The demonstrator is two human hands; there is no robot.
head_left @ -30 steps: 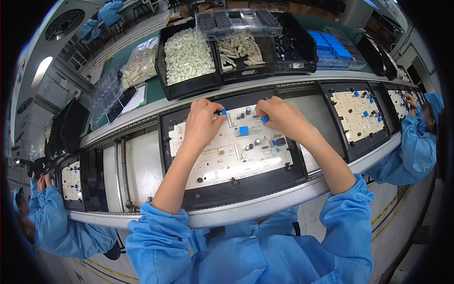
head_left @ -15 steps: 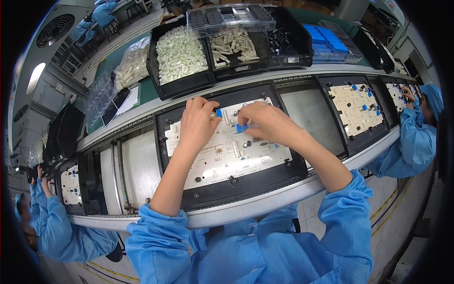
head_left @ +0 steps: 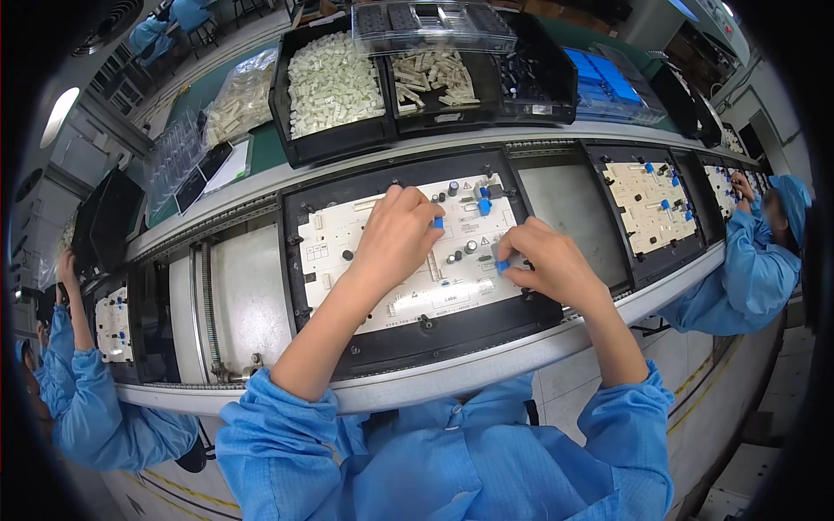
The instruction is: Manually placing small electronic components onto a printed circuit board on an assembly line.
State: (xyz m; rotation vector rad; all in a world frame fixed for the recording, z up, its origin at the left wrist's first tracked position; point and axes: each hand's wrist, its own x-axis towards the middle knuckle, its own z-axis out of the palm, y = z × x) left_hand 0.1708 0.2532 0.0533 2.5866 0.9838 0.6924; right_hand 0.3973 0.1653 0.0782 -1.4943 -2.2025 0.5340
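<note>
A white circuit board lies in a black frame in front of me. My left hand is over its middle, fingers closed at a small blue block-shaped component. By the board's right edge, my right hand pinches another blue block-shaped component; its underside is hidden, so I cannot tell whether it touches the board. Beyond the hands, a blue component stands on the board. Dark cylindrical capacitors and a white connector strip are between my hands.
Black bins behind the line hold white connectors, beige strips and dark parts. Farther right are blue parts in a clear tray. Another framed board sits to the right. Co-workers in blue are at left and right.
My right hand has moved right and nearer to me, uncovering the far right part of the board. My left hand has shifted right towards the board's middle. The view has tilted slightly.
</note>
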